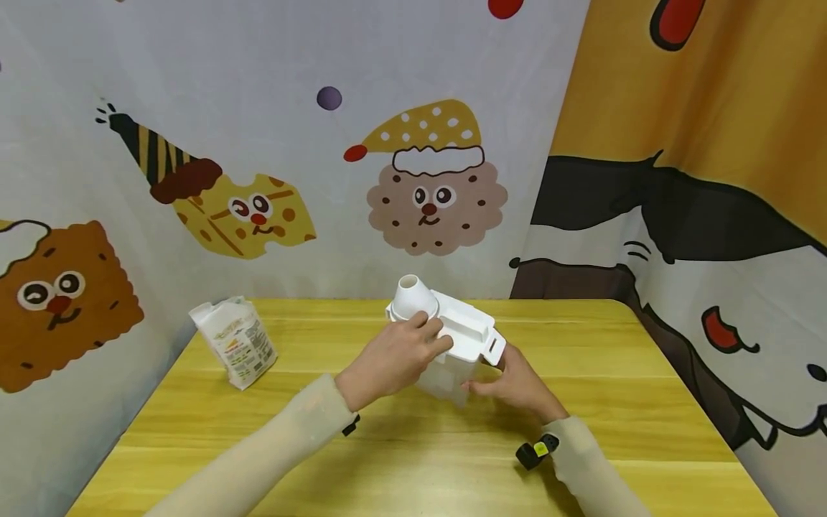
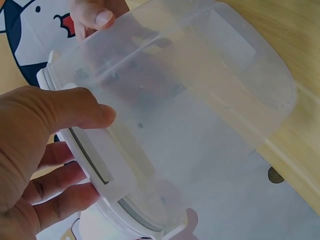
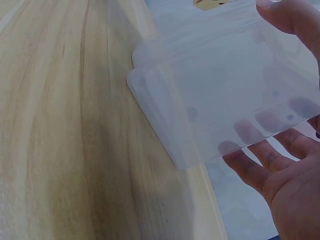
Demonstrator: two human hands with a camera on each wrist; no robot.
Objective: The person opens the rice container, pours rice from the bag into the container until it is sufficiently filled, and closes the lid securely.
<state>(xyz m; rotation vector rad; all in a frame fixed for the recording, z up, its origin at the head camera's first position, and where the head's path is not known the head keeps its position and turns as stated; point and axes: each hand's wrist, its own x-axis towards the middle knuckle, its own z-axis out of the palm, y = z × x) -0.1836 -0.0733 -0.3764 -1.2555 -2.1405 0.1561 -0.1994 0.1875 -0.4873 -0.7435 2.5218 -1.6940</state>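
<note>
Above table (image 1: pixel 646 373) | left hand (image 1: pixel 394 357) gripping lid (image 1: pixel 461 323) | right hand (image 1: pixel 522 388) cupping container (image 1: pixel 446 377)

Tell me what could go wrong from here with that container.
The clear container might slip: the right grip holds it by its smooth-looking sides. The white lid could come loose abruptly if the left grip, at its edge, pulls on it. The white bag stands near the left edge of the table, so a bump might tip it.

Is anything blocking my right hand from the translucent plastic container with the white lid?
Nothing visible: your right hand directly holds the translucent plastic container, its thumb and fingers on the walls.
</note>
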